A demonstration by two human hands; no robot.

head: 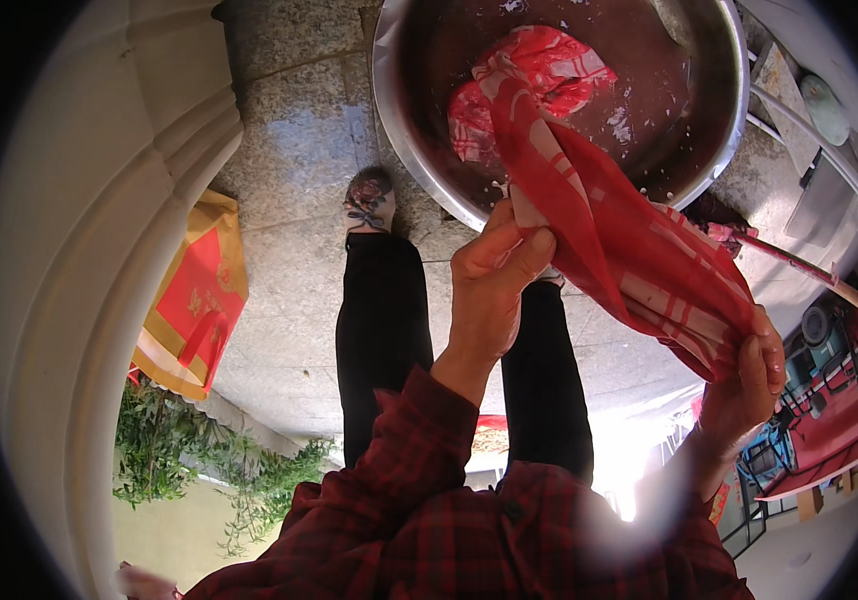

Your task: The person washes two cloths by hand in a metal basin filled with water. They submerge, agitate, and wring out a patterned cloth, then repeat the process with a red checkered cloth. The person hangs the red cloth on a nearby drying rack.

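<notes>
A wet red cloth with pale printed lines (609, 217) stretches between my two hands. My left hand (500, 277) grips its edge near the basin's rim, with the thumb on top. Its other end, at the lower right, is pinched in my right hand (751, 371). The far part of the cloth runs down into a large round metal basin (429, 184) and lies bunched in dark reddish-brown water (646, 67). Small pale bits cling to the basin's inner wall and float on the water.
A red and gold bag (200, 300) stands at the left by a pale moulded column (121, 195). To the right a pole with a pinkish-red end (796, 262) reaches the basin. My shoe (369, 199) rests on stone paving (294, 135). Green plants (166, 435) grow at the lower left.
</notes>
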